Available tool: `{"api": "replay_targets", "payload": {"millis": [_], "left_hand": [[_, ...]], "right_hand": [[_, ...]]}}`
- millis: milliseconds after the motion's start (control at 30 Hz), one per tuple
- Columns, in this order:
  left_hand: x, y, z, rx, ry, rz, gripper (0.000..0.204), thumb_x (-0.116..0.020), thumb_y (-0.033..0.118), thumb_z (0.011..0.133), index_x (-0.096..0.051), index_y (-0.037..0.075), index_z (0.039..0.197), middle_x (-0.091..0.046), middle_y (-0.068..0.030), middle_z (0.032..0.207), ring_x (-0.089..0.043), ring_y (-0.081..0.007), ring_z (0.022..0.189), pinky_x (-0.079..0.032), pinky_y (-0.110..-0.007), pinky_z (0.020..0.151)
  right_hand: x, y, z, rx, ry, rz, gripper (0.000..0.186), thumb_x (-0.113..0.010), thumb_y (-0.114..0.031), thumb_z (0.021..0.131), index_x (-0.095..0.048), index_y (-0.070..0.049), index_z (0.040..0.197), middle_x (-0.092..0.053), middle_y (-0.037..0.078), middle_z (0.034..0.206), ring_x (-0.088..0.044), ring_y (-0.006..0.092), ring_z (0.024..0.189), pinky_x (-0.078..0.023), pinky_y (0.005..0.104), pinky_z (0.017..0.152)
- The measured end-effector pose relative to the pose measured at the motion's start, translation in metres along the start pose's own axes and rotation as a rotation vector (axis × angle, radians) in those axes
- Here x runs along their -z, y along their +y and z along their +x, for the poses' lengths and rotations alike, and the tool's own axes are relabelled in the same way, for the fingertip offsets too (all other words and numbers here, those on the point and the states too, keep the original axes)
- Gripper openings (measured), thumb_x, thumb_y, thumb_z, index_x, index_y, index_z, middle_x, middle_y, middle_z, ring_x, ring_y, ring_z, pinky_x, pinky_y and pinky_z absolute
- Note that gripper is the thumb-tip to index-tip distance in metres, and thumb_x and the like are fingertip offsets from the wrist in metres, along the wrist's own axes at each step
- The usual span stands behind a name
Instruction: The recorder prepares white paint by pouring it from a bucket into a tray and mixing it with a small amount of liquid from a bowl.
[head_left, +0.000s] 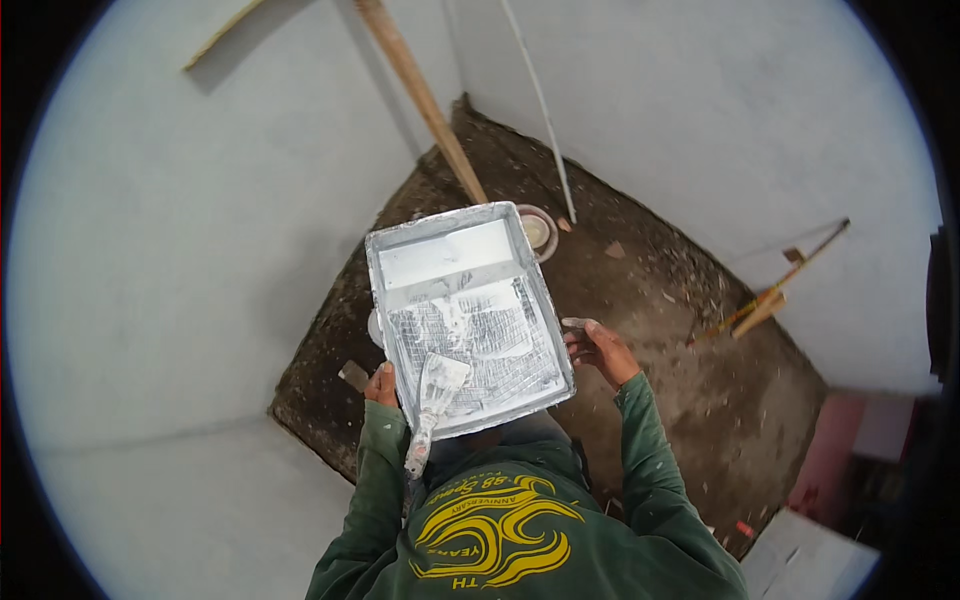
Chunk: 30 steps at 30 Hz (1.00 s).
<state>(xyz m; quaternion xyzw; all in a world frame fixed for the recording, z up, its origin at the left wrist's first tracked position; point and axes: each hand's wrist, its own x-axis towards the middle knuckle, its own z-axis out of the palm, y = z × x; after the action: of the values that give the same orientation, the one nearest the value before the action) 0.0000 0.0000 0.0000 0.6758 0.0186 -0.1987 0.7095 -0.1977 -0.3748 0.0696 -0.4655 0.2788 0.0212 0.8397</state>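
Observation:
I hold a grey, paint-smeared roller tray [450, 240] level in front of me. White paint fills its far well, and streaks cover the ribbed slope. A white-caked scraper [440, 390] lies on the tray's near left part, its handle hanging over the rim. My left hand [385, 385] grips the tray's left side, fingers partly hidden. My right hand [605, 350] is at the right edge, index finger stretched out with whitish paint on it, other fingertips curled against the tray.
Pale walls [150, 250] meet in a corner above a dirty floor [680, 420]. A wooden plank [430, 100] and thin white pole [540, 100] lean there. A round container [540, 235] sits behind the tray. Right are sticks [760, 310] and a pink panel [830, 450].

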Motion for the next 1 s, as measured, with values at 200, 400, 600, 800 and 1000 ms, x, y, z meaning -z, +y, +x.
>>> {"api": "replay_targets", "payload": {"millis": [200,400,600,800,1000], "left_hand": [[0.014,0.005,0.057,0.078,-0.304,0.118,0.046,-0.059,0.043,0.09,-0.063,-0.001,0.103,-0.061,-0.0023,0.089,-0.049,-0.0111,0.078,-0.042,-0.032,0.069],[-0.001,0.019,0.081,0.076,-0.653,0.34,0.04,-0.057,0.041,0.091,-0.059,0.001,0.094,-0.051,0.0024,0.078,-0.04,-0.0073,0.074,-0.039,-0.028,0.065],[-0.008,-0.026,0.08,0.092,-0.806,0.369,0.042,-0.055,0.037,0.093,-0.057,-0.001,0.11,-0.056,-0.0033,0.094,-0.047,-0.0111,0.087,-0.041,-0.028,0.078],[-0.018,-0.088,0.088,0.025,-0.892,0.229,0.043,-0.05,0.027,0.097,-0.049,0.001,0.131,-0.053,-0.0098,0.128,-0.046,-0.0166,0.118,-0.034,-0.03,0.101],[-0.005,-0.211,0.123,0.108,-0.865,0.384,0.042,-0.051,0.026,0.096,-0.05,0.002,0.131,-0.052,-0.011,0.132,-0.046,-0.0188,0.122,-0.032,-0.03,0.104]], "right_hand": [[-0.054,0.063,-0.037,0.072,0.23,-0.015,0.042,-0.053,-0.031,0.095,-0.052,-0.006,0.129,-0.062,0.004,0.102,-0.058,0.0104,0.081,-0.049,0.0262,0.073],[-0.121,0.123,-0.08,0.113,0.716,0.205,0.038,-0.055,-0.021,0.093,-0.053,-0.009,0.129,-0.063,0.001,0.097,-0.059,0.0087,0.079,-0.048,0.0251,0.068],[-0.13,0.189,-0.094,-0.042,0.839,0.202,0.03,-0.055,-0.019,0.093,-0.058,-0.009,0.121,-0.065,0.001,0.097,-0.061,0.0105,0.078,-0.049,0.0264,0.068],[-0.115,0.251,-0.067,-0.164,0.922,0.25,0.031,-0.057,-0.018,0.092,-0.058,-0.01,0.122,-0.065,0.0,0.101,-0.063,0.0126,0.084,-0.052,0.0283,0.071],[-0.047,0.334,-0.009,-0.27,0.809,0.355,0.04,-0.053,-0.01,0.09,-0.051,-0.007,0.129,-0.056,0.008,0.12,-0.059,0.0207,0.101,-0.053,0.0334,0.078]]}}
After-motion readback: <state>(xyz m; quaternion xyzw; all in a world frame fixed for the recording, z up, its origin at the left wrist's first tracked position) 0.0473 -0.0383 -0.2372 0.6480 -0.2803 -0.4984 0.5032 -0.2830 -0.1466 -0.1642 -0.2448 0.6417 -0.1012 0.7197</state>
